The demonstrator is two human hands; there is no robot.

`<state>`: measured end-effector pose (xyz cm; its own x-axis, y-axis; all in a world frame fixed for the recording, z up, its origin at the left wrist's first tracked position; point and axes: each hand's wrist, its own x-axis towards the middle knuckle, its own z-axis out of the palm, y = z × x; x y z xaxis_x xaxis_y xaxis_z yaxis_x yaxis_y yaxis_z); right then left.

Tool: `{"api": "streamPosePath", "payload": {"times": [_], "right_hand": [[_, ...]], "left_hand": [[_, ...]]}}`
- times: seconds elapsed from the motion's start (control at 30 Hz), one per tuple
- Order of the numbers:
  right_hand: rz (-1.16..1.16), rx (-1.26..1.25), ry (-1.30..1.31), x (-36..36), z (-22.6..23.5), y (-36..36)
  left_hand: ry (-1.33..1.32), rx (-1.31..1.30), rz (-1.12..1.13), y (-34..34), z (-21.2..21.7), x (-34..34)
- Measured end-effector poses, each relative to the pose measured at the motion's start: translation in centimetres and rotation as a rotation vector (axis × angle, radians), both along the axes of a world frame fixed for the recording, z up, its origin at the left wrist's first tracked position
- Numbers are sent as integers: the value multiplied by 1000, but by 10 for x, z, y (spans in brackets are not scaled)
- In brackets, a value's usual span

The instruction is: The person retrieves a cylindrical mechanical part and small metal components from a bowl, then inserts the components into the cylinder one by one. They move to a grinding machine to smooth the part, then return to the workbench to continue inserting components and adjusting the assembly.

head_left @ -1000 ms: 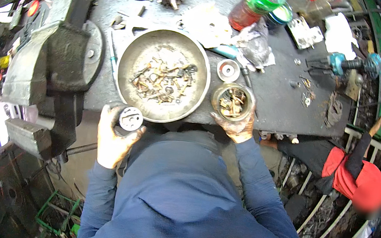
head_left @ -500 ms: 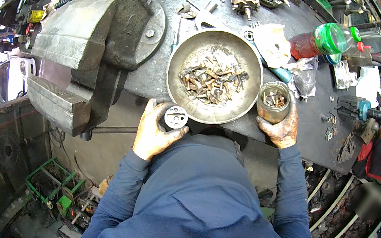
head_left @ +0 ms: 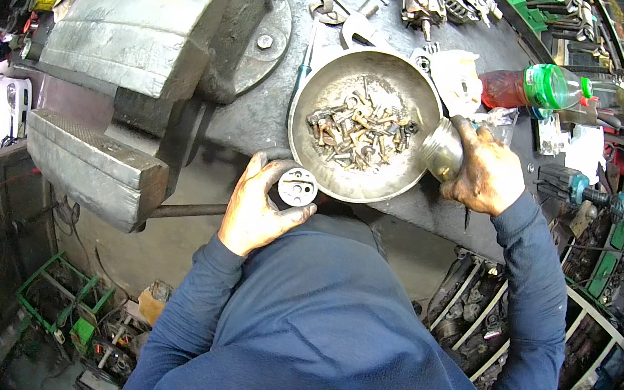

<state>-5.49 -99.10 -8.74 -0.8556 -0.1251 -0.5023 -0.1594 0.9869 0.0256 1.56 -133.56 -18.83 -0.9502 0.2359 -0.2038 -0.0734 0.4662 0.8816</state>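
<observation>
In my left hand (head_left: 253,207) is a round metal part (head_left: 298,187) with several holes in its face, gripped between thumb and fingers just short of the bowl's near left edge. My right hand (head_left: 491,171) is wrapped round a glass jar (head_left: 442,151), which is tipped on its side with its mouth over the right rim of a wide metal bowl (head_left: 313,83). A heap of bolts and screws (head_left: 361,132) lies in the bowl. Whether anything is left in the jar I cannot make out.
A big bench vise (head_left: 129,18) stands at the left. Behind the bowl lie a C-shaped clamp (head_left: 358,26), an opened motor part (head_left: 423,3) and a white bag (head_left: 456,80). A bottle of red liquid (head_left: 502,88) lies at the right, near a blue power tool (head_left: 580,189).
My right hand has turned the jar from upright to tipped over the bowl's right rim. The left hand keeps its hold on the metal part. The whole view has shifted slightly.
</observation>
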Motion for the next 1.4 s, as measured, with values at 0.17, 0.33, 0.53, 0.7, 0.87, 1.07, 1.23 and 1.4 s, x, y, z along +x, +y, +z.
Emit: {"api": "streamPosePath", "payload": {"times": [0.17,0.33,0.53,0.7,0.87,1.07,1.23,1.4], "right_hand": [[263,197,6,-30,4,-26],[290,382,-149,-63,16,-70],[362,523,-29,-58,15,-101],[460,554,275,-41,13,-99],[452,495,270,-36,11,-99],[396,484,310,-27,16,-90],[348,241,396,-19,4,-34],[-76,-98,166,27,14,4]], "left_hand": [[27,-11,11,-7,-7,3],[-6,-12,2,-8,-5,3],[59,-10,16,-7,-10,3],[43,7,-1,-5,-12,1],[35,41,-7,0,-6,0],[31,19,4,1,-3,-3],[104,-18,-38,1,-6,-4],[41,8,-7,3,-4,6]]}}
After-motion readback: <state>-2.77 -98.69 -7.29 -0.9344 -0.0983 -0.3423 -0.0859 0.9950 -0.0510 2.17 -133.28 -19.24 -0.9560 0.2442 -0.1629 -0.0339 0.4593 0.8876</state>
